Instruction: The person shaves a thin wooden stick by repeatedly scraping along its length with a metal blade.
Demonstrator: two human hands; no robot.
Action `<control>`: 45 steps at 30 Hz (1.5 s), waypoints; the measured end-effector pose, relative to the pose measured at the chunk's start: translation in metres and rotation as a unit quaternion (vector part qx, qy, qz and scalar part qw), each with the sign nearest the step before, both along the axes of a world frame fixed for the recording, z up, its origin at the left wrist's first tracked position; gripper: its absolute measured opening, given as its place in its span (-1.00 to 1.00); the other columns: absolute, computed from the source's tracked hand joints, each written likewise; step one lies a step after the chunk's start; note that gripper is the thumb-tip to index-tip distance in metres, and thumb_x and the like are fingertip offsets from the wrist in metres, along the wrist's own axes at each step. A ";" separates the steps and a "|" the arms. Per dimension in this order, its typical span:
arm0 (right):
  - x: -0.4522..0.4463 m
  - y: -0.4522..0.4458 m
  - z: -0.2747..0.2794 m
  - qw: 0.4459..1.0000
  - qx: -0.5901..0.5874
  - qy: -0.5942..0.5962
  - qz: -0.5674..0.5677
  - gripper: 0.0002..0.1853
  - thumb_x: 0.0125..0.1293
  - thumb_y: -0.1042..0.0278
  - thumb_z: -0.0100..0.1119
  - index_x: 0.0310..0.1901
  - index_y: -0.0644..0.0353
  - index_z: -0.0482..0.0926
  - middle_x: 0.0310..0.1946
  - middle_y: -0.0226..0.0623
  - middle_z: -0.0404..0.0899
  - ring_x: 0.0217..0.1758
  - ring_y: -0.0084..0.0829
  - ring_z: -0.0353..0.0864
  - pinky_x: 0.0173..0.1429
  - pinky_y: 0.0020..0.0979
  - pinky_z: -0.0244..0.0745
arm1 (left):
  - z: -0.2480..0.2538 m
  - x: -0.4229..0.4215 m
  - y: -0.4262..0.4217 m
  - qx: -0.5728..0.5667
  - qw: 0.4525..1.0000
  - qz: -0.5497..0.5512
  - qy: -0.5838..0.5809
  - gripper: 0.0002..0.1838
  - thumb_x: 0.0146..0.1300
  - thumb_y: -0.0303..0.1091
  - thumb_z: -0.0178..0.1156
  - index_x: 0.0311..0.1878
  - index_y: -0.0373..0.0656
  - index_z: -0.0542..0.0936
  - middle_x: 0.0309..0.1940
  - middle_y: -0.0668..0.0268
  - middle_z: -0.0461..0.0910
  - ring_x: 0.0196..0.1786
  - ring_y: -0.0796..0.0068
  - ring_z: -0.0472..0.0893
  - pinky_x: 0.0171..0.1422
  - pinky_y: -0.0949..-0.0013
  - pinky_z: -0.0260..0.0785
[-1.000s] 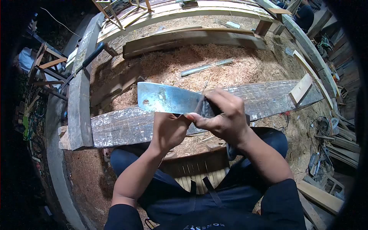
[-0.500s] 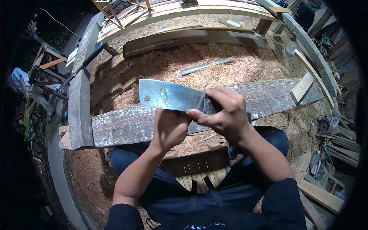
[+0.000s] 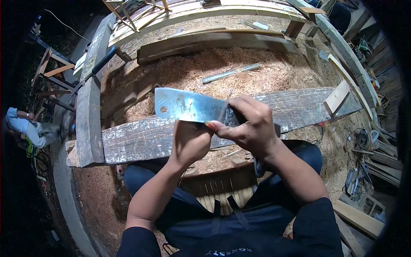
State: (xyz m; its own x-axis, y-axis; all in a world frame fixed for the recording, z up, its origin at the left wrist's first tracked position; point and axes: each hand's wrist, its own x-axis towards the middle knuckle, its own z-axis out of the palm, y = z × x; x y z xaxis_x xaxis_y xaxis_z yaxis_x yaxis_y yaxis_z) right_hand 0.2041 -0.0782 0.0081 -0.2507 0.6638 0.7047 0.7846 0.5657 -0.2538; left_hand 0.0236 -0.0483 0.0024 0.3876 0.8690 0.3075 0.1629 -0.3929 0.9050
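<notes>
A broad metal cleaver blade (image 3: 188,105) with a small hole near its left end is held up in front of me, above a worn plank (image 3: 137,141). My right hand (image 3: 250,122) is wrapped round the dark part at the blade's right end, its thumb pointing left. Just under the blade, my left hand (image 3: 192,143) is closed, with its fingers mostly hidden behind the blade and wrist; what it grips cannot be made out.
A grey beam (image 3: 89,124) crosses the plank's left end. Wood shavings (image 3: 188,70) cover the ground, with a thin strip (image 3: 231,73) on them. A small board (image 3: 337,98) lies at the plank's right. Another person (image 3: 32,127) is at the far left.
The blade has tilted a little and shifted slightly up in my hands. At the far left, the other person has come into view and moved lower.
</notes>
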 end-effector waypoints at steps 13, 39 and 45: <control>-0.002 0.001 -0.003 1.000 0.000 -0.018 0.006 -0.54 0.13 -0.11 0.51 -0.25 0.17 0.68 -0.41 -0.20 0.60 -0.41 -0.28 0.66 -0.39 -0.31 0.59 | 0.001 0.001 0.001 0.024 0.999 -0.021 0.005 -0.89 0.15 -0.59 0.18 -0.29 -0.36 0.66 -0.47 0.08 0.68 -0.43 0.30 0.66 -0.31 0.26 0.46; 0.002 0.000 0.002 1.000 -0.022 -0.008 -0.005 -0.40 0.21 -0.29 0.34 -0.38 0.26 0.61 -0.49 -0.26 0.52 -0.47 -0.30 0.62 -0.50 -0.29 0.57 | -0.003 0.002 -0.002 -0.039 0.998 -0.013 -0.039 -0.94 0.22 -0.57 0.25 -0.33 -0.38 0.65 -0.50 0.21 0.69 -0.44 0.54 0.60 -0.33 0.34 0.41; 0.004 -0.003 -0.001 0.996 -0.081 -0.014 -0.023 -0.57 0.13 -0.04 0.52 -0.26 0.17 0.65 -0.41 -0.22 0.56 -0.43 -0.28 0.61 -0.40 -0.31 0.54 | 0.001 -0.002 -0.001 -0.129 0.987 0.021 0.090 -0.95 0.12 -0.57 0.27 -0.37 -0.36 0.64 -0.50 0.20 0.67 -0.49 0.47 0.59 -0.38 0.32 0.39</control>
